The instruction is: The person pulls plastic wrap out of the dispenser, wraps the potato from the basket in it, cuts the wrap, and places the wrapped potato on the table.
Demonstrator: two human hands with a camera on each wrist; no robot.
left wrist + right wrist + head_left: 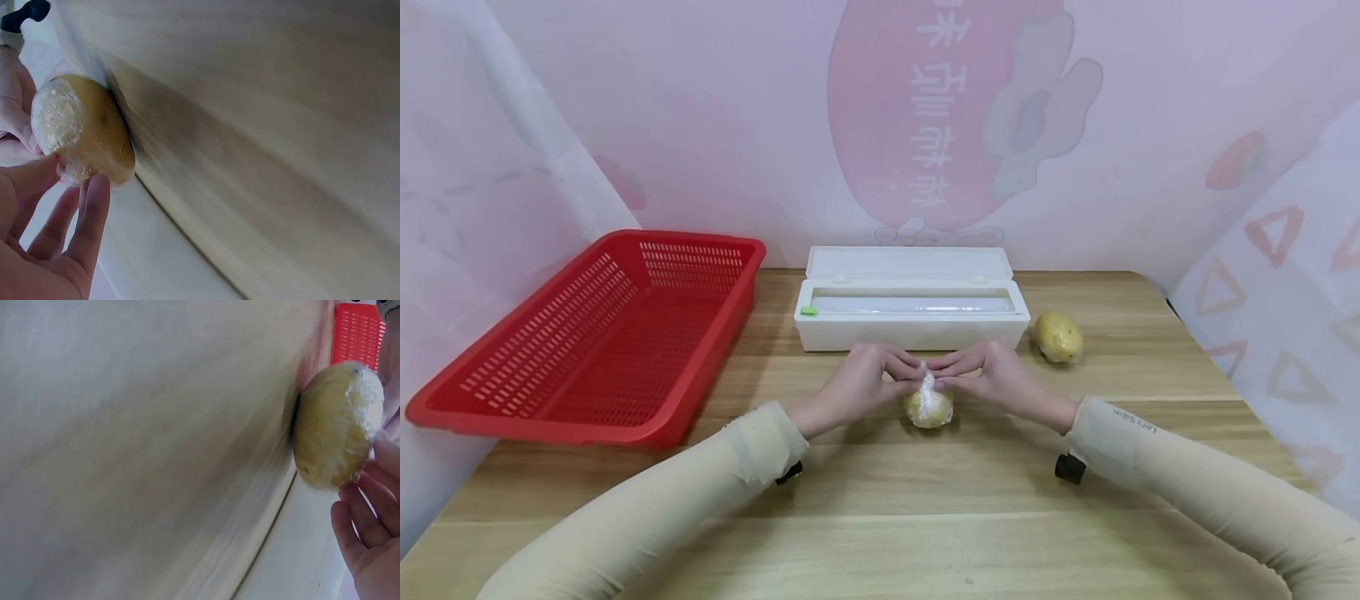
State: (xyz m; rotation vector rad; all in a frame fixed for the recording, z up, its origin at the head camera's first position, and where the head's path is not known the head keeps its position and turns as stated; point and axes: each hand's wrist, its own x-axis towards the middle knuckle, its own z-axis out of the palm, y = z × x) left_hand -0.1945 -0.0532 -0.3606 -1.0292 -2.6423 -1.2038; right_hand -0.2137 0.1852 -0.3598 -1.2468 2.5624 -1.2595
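Note:
A yellow potato (916, 411) wrapped in clear cling film stands on the table at the middle of the head view. Above it the cling film (928, 390) is gathered into an upright tuft. My left hand (867, 380) pinches this film from the left with thumb and fingers, and my right hand (998, 382) pinches it from the right; their fingertips meet over the potato. In the left wrist view, shiny film covers the upper side of the potato (107, 128). The right wrist view shows wrinkled film on the potato (328, 428) too, with fingers partly hidden behind it.
Just behind the hands stands a white cling film box (910, 336), lid raised, a film roll (880, 305) inside. Another potato (1058, 337), which looks film-covered, lies at its right end. A red plastic basket (542, 431) occupies the left side of the wooden table (925, 533).

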